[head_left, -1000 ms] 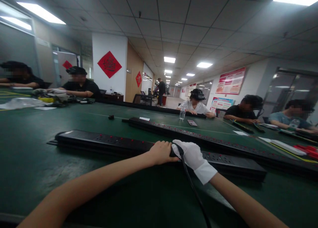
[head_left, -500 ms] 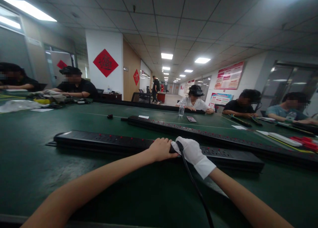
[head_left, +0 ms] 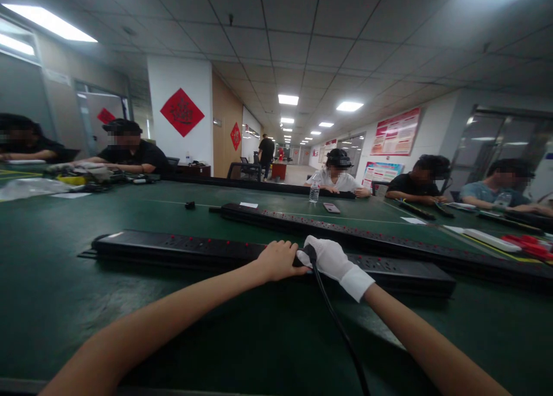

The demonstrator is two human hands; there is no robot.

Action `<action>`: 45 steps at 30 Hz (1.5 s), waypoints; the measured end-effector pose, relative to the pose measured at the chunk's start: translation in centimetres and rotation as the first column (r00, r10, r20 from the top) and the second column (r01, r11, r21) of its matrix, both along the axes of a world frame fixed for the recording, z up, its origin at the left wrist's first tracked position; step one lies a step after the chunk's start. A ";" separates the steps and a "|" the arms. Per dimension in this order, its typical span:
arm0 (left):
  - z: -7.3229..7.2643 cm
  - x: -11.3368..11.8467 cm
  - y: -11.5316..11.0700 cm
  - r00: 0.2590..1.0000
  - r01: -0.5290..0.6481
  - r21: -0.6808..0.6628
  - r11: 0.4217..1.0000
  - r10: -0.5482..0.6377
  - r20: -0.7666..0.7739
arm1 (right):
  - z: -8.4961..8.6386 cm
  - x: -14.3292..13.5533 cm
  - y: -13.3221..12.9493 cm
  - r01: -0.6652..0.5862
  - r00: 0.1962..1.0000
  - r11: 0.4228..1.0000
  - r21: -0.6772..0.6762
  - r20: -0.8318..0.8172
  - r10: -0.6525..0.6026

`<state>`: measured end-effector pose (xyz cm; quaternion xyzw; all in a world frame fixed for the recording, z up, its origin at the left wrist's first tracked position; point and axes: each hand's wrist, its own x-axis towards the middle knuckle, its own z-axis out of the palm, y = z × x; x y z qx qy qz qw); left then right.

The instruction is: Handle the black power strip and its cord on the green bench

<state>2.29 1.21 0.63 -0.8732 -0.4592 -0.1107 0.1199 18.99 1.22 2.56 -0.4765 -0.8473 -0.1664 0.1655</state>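
Observation:
A long black power strip (head_left: pixel 173 247) with small red marks lies across the green table in front of me. My left hand (head_left: pixel 279 260), bare, wraps over its middle with the fingers on its top. Close beside it, my right hand (head_left: pixel 330 259) in a white glove is closed on a black plug (head_left: pixel 310 252) at the strip's top. From the plug a black cable (head_left: pixel 339 324) hangs down towards the table's near edge. The plug's front end is hidden by my fingers.
Behind lies a second long black strip (head_left: pixel 345 231). Farther back are a water bottle (head_left: pixel 314 191), a phone (head_left: pixel 332 208) and a small black piece (head_left: pixel 189 205). Several people sit around the table. White and red parts (head_left: pixel 525 247) lie at the right.
Both hands keep their hold, with almost no movement. The view has shifted slightly. A person standing far back has turned and moved a little left.

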 end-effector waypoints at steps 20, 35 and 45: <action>-0.3 0.0 0.2 1.000 0.006 0.027 1.000 -0.006 -0.004 | -0.6 0.2 0.1 -0.053 0.998 0.998 0.043 -0.037 0.055; -0.3 0.0 0.2 1.000 0.005 0.034 0.999 -0.005 -0.003 | -0.7 0.0 0.0 -0.032 0.999 0.997 0.066 -0.039 0.034; -0.3 0.0 0.3 1.000 0.009 0.019 1.000 -0.009 -0.002 | -0.5 0.0 0.0 -0.034 0.998 0.999 0.021 -0.050 0.035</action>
